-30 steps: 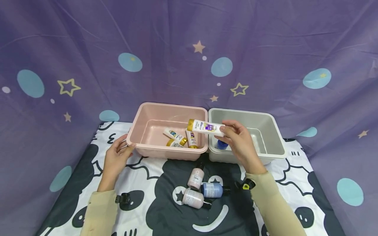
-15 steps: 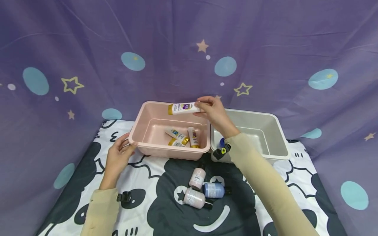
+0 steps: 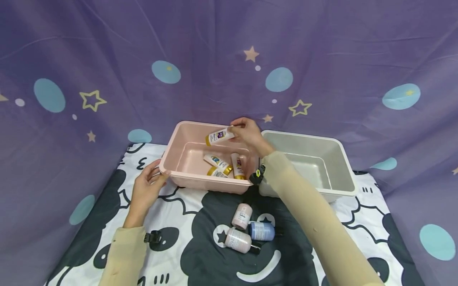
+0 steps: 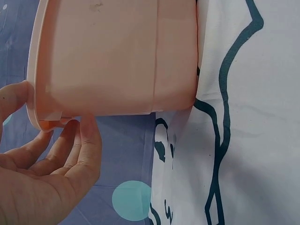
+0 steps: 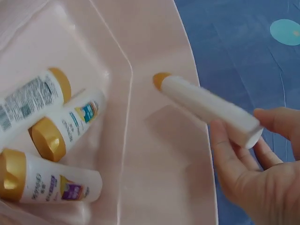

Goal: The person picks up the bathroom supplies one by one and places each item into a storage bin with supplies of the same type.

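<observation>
My right hand [image 3: 247, 133] holds a small white bottle [image 3: 221, 136] by its base end, with its gold cap pointing left over the back of the pink bin [image 3: 207, 180]. In the right wrist view, thumb and fingers pinch this bottle [image 5: 208, 103] above the bin floor. Three similar bottles lie inside: one with a purple label patch [image 3: 237, 167], another slanted [image 3: 216, 163], and one partly hidden behind the front wall [image 3: 216, 172]. My left hand [image 3: 146, 190] grips the bin's left front corner; the left wrist view shows thumb and fingers at the rim [image 4: 32, 70].
A grey bin [image 3: 307, 149] stands against the pink one's right side, partly hidden by my right forearm. Two pale pink bottles [image 3: 238, 240] and a blue bottle [image 3: 262, 231] lie on the patterned cloth in front. A purple curtain [image 3: 214, 79] hangs behind.
My right hand has carried the white bottle left and back from the grey bin to over the pink bin, where its capped end now tips down. The left hand keeps its grip on the corner.
</observation>
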The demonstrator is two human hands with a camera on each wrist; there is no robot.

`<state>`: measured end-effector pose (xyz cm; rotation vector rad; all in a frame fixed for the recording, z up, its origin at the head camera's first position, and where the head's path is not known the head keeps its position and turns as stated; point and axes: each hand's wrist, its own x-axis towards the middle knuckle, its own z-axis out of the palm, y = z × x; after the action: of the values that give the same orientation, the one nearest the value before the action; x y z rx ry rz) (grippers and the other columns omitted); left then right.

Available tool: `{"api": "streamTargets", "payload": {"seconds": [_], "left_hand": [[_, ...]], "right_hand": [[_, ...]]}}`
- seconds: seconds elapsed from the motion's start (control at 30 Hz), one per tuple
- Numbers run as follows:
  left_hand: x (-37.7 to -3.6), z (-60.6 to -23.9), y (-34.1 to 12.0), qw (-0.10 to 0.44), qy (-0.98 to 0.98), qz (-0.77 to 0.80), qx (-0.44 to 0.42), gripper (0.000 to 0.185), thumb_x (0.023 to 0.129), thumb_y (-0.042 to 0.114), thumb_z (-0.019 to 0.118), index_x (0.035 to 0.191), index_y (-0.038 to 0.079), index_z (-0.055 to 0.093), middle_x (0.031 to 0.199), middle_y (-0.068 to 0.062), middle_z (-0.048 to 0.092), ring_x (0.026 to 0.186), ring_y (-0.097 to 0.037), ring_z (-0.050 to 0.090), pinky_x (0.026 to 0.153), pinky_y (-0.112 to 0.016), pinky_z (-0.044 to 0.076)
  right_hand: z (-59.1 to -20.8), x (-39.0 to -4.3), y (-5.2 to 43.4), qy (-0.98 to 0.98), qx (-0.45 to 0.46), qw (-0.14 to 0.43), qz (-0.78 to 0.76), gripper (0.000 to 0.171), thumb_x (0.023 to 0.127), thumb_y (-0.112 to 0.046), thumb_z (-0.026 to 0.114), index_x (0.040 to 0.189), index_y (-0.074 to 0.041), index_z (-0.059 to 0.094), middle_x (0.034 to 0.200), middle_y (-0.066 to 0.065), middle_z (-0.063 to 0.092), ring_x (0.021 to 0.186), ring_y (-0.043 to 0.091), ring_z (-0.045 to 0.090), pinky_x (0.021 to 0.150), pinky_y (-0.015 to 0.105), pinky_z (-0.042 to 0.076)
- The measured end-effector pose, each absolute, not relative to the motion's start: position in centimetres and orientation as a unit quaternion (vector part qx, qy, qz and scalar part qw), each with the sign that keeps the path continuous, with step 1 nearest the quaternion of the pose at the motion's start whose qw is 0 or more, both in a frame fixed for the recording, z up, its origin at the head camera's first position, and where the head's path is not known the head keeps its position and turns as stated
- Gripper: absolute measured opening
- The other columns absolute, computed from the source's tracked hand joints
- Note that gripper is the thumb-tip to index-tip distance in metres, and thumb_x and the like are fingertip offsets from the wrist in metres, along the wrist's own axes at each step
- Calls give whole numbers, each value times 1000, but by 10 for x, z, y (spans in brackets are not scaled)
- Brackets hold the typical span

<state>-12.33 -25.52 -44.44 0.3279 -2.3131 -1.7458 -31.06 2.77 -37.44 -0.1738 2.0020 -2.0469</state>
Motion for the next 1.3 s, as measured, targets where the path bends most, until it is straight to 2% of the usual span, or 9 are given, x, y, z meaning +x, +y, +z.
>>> {"api": "streamTargets", "payload": {"seconds": [0.2,0.5,0.7,0.8,1.0,1.1,1.3], "left_hand": [[-124,-444,-252,109,-786,-598,113,64,96,30,71,151,12,44,141,-18,55,115,-23,59,79,-16,55],[-126,-445,-249,104,-786,-600,108,64,96,31,71,151,10,44,140,-18,55,114,-20,60,80,-16,55],[-125,-444,-250,113,-787,-597,106,64,96,31,71,151,10,45,139,-19,56,108,-13,61,78,-16,55],[-126,-445,-251,114,-789,-594,109,64,96,31,71,151,11,45,138,-19,56,108,-14,61,78,-16,55],[-125,-447,-251,114,-794,-585,118,66,95,35,70,151,10,44,139,-19,56,109,-17,61,78,-16,55],[-125,-447,-252,114,-794,-585,121,67,95,36,71,151,11,45,139,-19,56,108,-14,61,78,-16,55],[-124,-448,-253,110,-790,-589,132,66,95,36,70,151,14,45,140,-16,56,109,-11,61,79,-16,55]], "right_hand": [[-376,-310,26,708,-55,133,-691,28,93,6,64,118,13,54,95,13,58,82,24,62,88,53,56],[-376,-307,30,697,-32,116,-707,29,94,12,56,122,16,54,90,12,58,76,24,60,85,46,59],[-373,-298,42,688,-47,118,-715,32,97,5,58,128,14,55,105,20,61,90,35,64,82,41,60],[-371,-290,52,689,-61,109,-714,33,98,1,59,129,12,56,113,25,61,90,32,67,82,39,60],[-368,-268,71,656,-85,114,-741,38,98,-1,62,131,14,52,117,29,58,82,22,66,87,42,58],[-368,-257,80,656,-86,112,-741,35,99,-4,63,129,11,55,117,25,59,85,21,66,88,42,58],[-369,-236,93,668,-99,98,-731,23,99,-7,63,120,2,61,109,14,62,92,26,65,98,54,50]]}}
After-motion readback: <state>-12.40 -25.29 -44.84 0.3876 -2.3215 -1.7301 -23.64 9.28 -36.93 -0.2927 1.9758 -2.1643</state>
